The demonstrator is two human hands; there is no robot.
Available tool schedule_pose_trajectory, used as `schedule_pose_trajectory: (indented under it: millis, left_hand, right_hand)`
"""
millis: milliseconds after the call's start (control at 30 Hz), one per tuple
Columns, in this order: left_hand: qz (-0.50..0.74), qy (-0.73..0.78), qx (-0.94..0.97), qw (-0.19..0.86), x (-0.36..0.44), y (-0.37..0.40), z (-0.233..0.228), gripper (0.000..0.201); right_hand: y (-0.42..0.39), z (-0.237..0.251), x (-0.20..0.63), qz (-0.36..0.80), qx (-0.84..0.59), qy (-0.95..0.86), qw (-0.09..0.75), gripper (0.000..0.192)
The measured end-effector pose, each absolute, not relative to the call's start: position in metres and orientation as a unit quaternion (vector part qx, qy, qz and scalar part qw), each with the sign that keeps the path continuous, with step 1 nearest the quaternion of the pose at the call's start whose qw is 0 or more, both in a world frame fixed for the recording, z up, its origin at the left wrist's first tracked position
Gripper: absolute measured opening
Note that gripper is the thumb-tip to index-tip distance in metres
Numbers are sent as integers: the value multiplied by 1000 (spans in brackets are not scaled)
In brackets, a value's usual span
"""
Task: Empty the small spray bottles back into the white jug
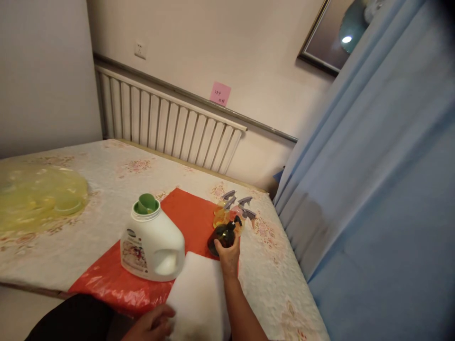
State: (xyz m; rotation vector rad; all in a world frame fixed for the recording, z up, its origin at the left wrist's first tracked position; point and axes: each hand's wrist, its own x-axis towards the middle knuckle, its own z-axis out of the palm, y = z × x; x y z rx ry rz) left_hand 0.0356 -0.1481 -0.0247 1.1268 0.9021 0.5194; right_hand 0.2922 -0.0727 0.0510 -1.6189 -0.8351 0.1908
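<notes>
My right hand [229, 255] is wrapped round a dark, see-through pump bottle [217, 239] with a black pump head. The bottle is at the right side of a red plastic sheet [192, 206]. Just behind it, several small spray bottles [222, 215] with grey trigger heads and yellow, orange and pink colours stand close together. Low in the view, my left hand [152, 324] has its fingers loosely bent and apart, with nothing visible in them. Its fingertips are by the left edge of a white cloth [199, 298]. A large white jug [152, 246] with a green spout stands between the hands and the sheet's far side.
A floral-covered bed-like surface [106, 189] carries everything. A crumpled yellow plastic bag [39, 194] lies at the left. Behind are a white radiator [167, 121] and a wall with a pink note [220, 93]. A blue curtain [373, 166] hangs along the right side.
</notes>
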Motion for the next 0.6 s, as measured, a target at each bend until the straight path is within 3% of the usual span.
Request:
schedule_pose_trajectory:
  millis: [133,333,600]
  left_hand:
    - [301,360,383,796,57,-144,12,49]
    - [305,228,267,886,72,-149,71,57]
    - [298,162,257,905,66,-167,84,45]
  right_hand:
    - [-108,71,276,127,-670,-390,619,77]
    - [-160,84,247,301,-524,-457,653,74]
    - [-199,90,217,314,-493,-464,665,81]
